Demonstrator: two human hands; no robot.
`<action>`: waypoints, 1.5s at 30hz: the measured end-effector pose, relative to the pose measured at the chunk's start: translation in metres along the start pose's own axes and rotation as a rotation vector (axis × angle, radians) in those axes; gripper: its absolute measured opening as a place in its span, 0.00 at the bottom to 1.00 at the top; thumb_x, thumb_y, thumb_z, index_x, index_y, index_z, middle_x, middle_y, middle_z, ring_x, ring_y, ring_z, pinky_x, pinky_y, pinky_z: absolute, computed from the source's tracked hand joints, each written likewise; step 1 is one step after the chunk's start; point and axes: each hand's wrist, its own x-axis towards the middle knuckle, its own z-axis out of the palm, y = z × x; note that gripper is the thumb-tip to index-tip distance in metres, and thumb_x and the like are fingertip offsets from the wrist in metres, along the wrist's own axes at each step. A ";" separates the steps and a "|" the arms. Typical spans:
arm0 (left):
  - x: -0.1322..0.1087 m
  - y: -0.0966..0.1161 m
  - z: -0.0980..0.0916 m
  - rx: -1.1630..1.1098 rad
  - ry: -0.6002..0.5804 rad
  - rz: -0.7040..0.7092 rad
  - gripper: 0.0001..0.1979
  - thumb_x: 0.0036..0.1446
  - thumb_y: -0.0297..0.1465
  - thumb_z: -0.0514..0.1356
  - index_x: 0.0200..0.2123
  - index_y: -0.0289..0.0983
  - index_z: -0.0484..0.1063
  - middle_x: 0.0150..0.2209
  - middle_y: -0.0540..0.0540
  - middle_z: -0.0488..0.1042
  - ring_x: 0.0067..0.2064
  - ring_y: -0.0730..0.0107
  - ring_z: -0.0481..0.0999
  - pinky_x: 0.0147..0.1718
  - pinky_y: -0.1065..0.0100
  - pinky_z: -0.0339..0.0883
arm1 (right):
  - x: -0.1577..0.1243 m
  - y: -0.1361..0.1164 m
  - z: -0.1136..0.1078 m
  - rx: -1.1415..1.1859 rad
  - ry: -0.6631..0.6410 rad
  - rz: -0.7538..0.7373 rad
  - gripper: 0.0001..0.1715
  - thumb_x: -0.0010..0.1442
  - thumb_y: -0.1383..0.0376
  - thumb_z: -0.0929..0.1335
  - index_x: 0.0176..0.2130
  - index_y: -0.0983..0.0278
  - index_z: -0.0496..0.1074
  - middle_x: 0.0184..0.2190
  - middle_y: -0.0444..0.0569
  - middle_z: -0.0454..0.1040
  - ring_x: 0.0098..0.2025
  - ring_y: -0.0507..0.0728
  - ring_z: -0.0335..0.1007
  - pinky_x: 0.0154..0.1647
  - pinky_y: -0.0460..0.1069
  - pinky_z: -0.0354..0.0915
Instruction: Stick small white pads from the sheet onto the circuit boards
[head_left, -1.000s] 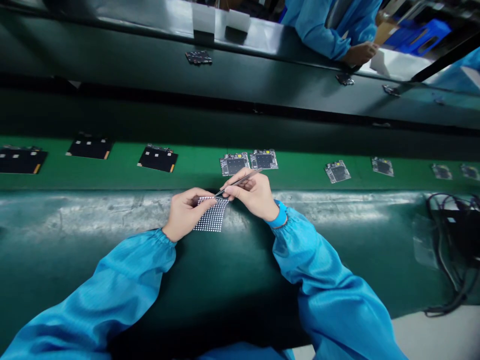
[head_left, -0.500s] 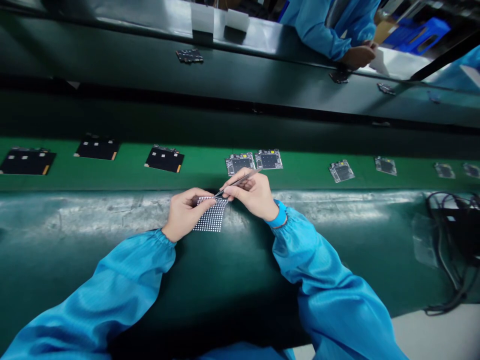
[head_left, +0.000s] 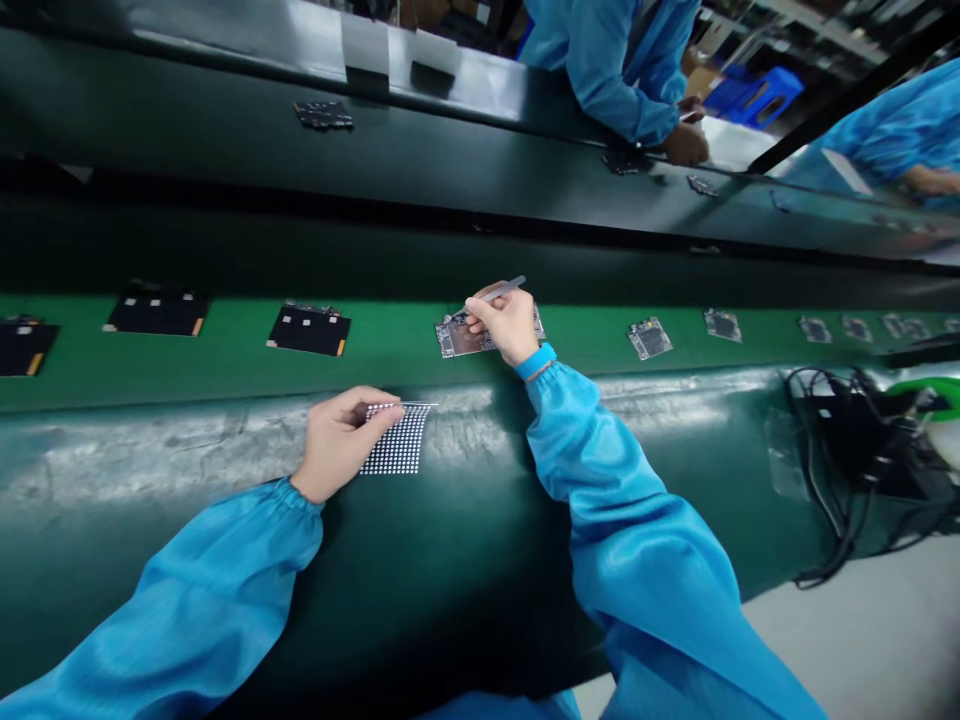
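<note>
My left hand (head_left: 339, 441) rests on the dark green bench edge, its fingers closed on a small sheet of white dots (head_left: 396, 452). My right hand (head_left: 507, 322) reaches out over the green belt (head_left: 225, 350) and grips metal tweezers (head_left: 501, 290), their tips down at a bare circuit board (head_left: 459, 336). A second board beside it is mostly hidden behind this hand. Both my arms are in blue sleeves.
Several more boards lie along the belt: black-covered ones (head_left: 310, 329) to the left, bare ones (head_left: 649, 338) to the right. Another person in blue (head_left: 611, 70) works at the far bench. Black cables (head_left: 847, 440) lie at the right end.
My right hand left the dot sheet and carried the tweezers forward to the board on the belt. My left hand stayed on the sheet. The view shifted slightly.
</note>
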 end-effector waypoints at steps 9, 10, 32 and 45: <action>0.000 0.001 -0.001 0.029 0.003 0.003 0.07 0.54 0.36 0.71 0.35 0.40 0.83 0.34 0.48 0.84 0.34 0.67 0.82 0.34 0.68 0.75 | 0.003 0.017 -0.007 -0.024 -0.021 0.017 0.15 0.54 0.59 0.77 0.34 0.65 0.71 0.22 0.45 0.76 0.24 0.52 0.75 0.24 0.45 0.72; 0.000 0.001 -0.001 0.032 0.009 0.001 0.07 0.54 0.37 0.71 0.35 0.40 0.83 0.34 0.48 0.84 0.34 0.67 0.82 0.34 0.68 0.75 | 0.003 0.017 -0.008 -0.024 -0.023 0.015 0.15 0.54 0.60 0.76 0.34 0.65 0.72 0.22 0.45 0.77 0.24 0.52 0.75 0.24 0.44 0.72; -0.001 0.001 -0.002 0.015 -0.007 -0.019 0.08 0.54 0.37 0.71 0.36 0.40 0.83 0.34 0.47 0.84 0.34 0.67 0.81 0.34 0.69 0.75 | -0.015 0.017 -0.030 -0.066 -0.003 -0.054 0.17 0.52 0.57 0.76 0.35 0.63 0.71 0.24 0.45 0.77 0.24 0.54 0.75 0.23 0.46 0.71; -0.001 0.002 -0.002 0.031 0.002 -0.007 0.10 0.54 0.39 0.71 0.36 0.40 0.83 0.33 0.47 0.83 0.33 0.65 0.82 0.33 0.67 0.78 | -0.013 0.019 -0.042 -0.075 0.036 -0.046 0.21 0.51 0.52 0.77 0.36 0.63 0.71 0.24 0.44 0.77 0.24 0.53 0.76 0.25 0.45 0.72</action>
